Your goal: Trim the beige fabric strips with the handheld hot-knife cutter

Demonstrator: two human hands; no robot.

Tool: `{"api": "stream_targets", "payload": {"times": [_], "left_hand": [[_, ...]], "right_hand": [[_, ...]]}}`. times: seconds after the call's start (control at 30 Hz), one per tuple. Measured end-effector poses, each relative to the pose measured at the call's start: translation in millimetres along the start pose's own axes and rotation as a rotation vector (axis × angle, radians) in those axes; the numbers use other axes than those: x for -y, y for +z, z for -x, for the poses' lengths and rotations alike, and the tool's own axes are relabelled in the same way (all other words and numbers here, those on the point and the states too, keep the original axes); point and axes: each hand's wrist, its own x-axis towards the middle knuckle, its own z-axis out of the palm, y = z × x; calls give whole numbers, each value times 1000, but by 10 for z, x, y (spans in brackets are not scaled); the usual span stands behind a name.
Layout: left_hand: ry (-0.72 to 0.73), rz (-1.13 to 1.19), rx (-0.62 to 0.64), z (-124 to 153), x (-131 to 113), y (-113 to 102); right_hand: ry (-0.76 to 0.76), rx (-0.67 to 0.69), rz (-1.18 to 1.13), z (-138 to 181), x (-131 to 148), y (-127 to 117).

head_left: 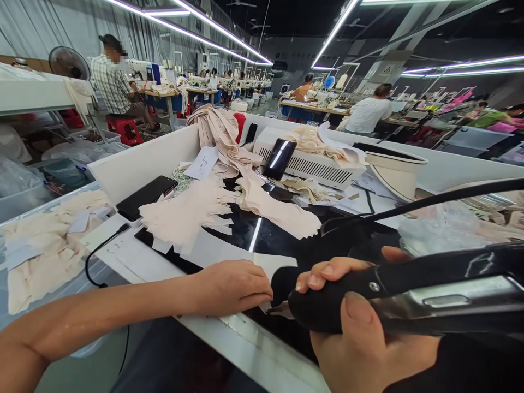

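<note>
In the lower right, my right hand [368,338] is wrapped round a thick black handheld tool [442,289] with a silver metal plate along its side. The tool's rounded black end points left, towards my left hand [235,286]. That hand is closed, its fingers pressed together at the edge of a pale fabric piece [278,263] on the glossy black tabletop [262,232]. Just beyond it, a stack of cream fabric pieces [184,213] lies fanned out, with a second cream stack [278,204] to its right. What the tool's tip touches is hidden.
A black phone [147,197] lies at the left, and another phone [279,158] leans on a slotted white box [307,158]. A black cable [429,202] crosses the right side. Low white walls [139,158] edge the table. Cream fabric fills a bin [45,245] at the left. People sit at sewing machines beyond.
</note>
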Motion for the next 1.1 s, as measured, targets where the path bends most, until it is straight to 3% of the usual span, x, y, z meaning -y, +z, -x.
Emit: {"api": "stream_targets", "payload": {"times": [0.2,0.4,1.1], "left_hand": [[4,-131,46,-56,20,21],[119,-263,-67,-45,55,65],[393,-325,-2,89,224,-32]], "right_hand": [[-35,-1,-12,-26,8,8],[-27,-21,-32,-26,6,23],[-6,-47,-26,-57,14,41]]}}
